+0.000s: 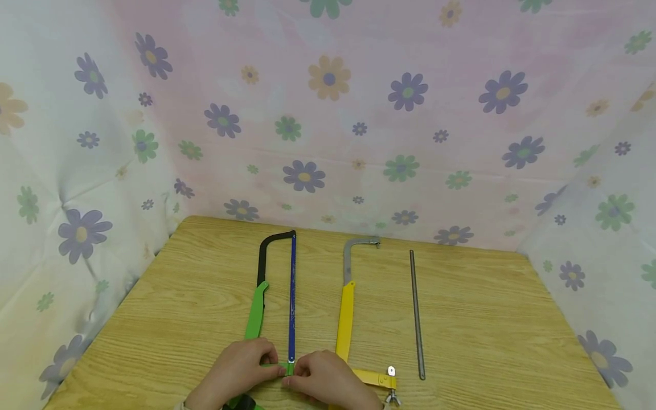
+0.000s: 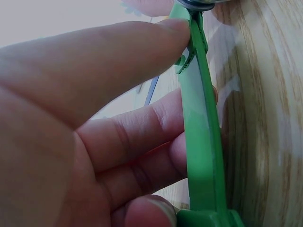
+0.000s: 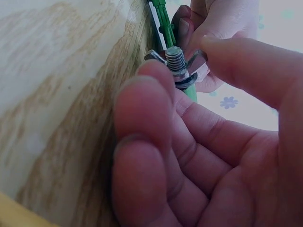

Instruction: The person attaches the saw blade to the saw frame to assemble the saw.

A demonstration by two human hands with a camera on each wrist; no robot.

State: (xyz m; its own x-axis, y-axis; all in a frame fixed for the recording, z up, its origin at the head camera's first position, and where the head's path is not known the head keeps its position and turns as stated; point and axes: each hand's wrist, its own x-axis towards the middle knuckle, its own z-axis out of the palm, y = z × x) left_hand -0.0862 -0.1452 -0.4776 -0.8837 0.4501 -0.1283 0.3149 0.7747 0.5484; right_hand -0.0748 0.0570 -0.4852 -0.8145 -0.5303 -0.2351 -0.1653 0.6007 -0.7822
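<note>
A green-handled hacksaw [image 1: 254, 316] lies on the table with a blue blade [image 1: 292, 296] along its open side. My left hand [image 1: 238, 367] grips the saw's green end arm [image 2: 201, 142], thumb on the near face and fingers behind it. At that arm's end, my right hand [image 1: 328, 376] pinches a metal wing nut [image 3: 195, 57] between thumb and fingertip. The threaded bolt [image 3: 175, 57] pokes up through the nut. The right hand hides the nut in the head view.
Right of the green saw lies a yellow hacksaw frame [image 1: 345, 313], partly under my right hand, with its own wing nut [image 1: 393, 397]. Farther right is a loose grey hacksaw blade [image 1: 416, 313]. Flowered cloth [image 1: 359, 148] surrounds the wooden table [image 1: 476, 324] at the back and sides.
</note>
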